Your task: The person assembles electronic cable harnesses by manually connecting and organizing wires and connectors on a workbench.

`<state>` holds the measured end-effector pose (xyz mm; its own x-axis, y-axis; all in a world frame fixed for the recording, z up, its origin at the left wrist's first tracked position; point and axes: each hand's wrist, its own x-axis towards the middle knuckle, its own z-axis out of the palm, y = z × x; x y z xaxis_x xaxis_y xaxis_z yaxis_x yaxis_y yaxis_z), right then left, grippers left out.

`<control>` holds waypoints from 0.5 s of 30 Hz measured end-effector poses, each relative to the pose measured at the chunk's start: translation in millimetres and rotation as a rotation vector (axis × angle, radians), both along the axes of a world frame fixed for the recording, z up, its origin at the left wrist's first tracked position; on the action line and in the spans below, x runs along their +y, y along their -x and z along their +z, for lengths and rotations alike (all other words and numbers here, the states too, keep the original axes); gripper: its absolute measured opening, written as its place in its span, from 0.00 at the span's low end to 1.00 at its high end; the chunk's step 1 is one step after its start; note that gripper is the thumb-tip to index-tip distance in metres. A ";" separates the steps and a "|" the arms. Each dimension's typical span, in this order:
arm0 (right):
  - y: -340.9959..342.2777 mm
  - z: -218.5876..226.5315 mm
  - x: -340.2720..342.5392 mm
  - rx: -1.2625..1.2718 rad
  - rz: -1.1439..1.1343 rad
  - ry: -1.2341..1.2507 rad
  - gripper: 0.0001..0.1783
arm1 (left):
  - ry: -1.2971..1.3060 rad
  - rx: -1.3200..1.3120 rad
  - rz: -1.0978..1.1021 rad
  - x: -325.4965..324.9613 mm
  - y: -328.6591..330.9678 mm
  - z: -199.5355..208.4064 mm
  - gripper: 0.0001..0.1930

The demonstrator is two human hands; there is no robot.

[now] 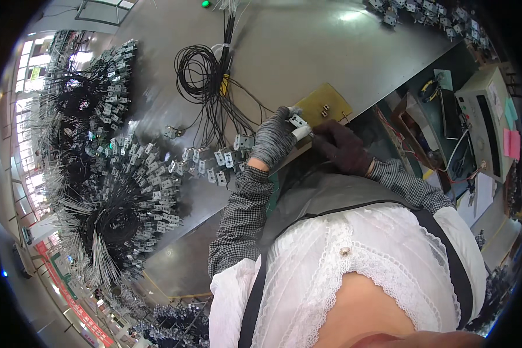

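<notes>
Here at the fingertips, the left hand, in a grey striped glove, has its fingers clamped on a small metal bracket, right at the near left edge of the yellow board. A white patch shows just below that bracket, by the thumb; whether it is a covering or a separate part, I can't tell. In from the other side comes the right hand, dark-gloved, fingers bent and bunched, tips just beside the bracket; whether they pinch anything, I can't tell.

On the board, brass pegs stand near the middle. Out to the left of the left hand, more brackets lie in loose rows on the grey table. Beyond them sits a coil of black cable, its bundle cinched by a yellow tie, strands trailing towards the left hand. Farther left, big heaps of bracketed cables fan outward. And over on the right, well apart from the hands: pliers and a pale boxy machine wearing pink and green notes.
</notes>
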<state>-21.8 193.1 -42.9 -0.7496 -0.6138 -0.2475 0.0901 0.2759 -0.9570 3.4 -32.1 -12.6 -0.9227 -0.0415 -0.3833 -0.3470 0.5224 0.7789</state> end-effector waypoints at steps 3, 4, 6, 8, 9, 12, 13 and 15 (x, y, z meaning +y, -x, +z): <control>3.4 3.4 2.8 0.115 0.014 -0.143 0.23 | 0.028 0.038 -0.010 1.8 1.5 4.0 0.28; 5.9 -19.6 8.2 -0.398 0.034 0.123 0.23 | 0.030 0.043 -0.017 3.8 2.2 4.3 0.28; 8.1 -24.1 9.1 -0.903 0.062 0.395 0.23 | -0.107 0.006 0.043 3.8 1.0 1.5 0.28; 4.3 -3.8 3.3 0.056 0.038 -0.086 0.22 | -0.036 0.002 0.025 2.2 3.5 -2.4 0.28; 4.4 0.5 1.3 0.055 0.039 -0.085 0.22 | 0.032 -0.003 0.003 1.7 3.2 -3.9 0.28; 9.5 -0.7 3.4 -0.025 0.039 -0.045 0.23 | -0.086 0.051 0.069 2.4 -1.6 -9.7 0.27; 13.6 -7.5 6.7 -0.587 0.057 0.236 0.23 | -0.087 0.053 0.065 2.1 -0.8 -10.3 0.27; 11.5 -17.0 11.4 -1.144 0.068 0.523 0.23 | -0.005 0.041 -0.004 2.2 1.6 -11.0 0.26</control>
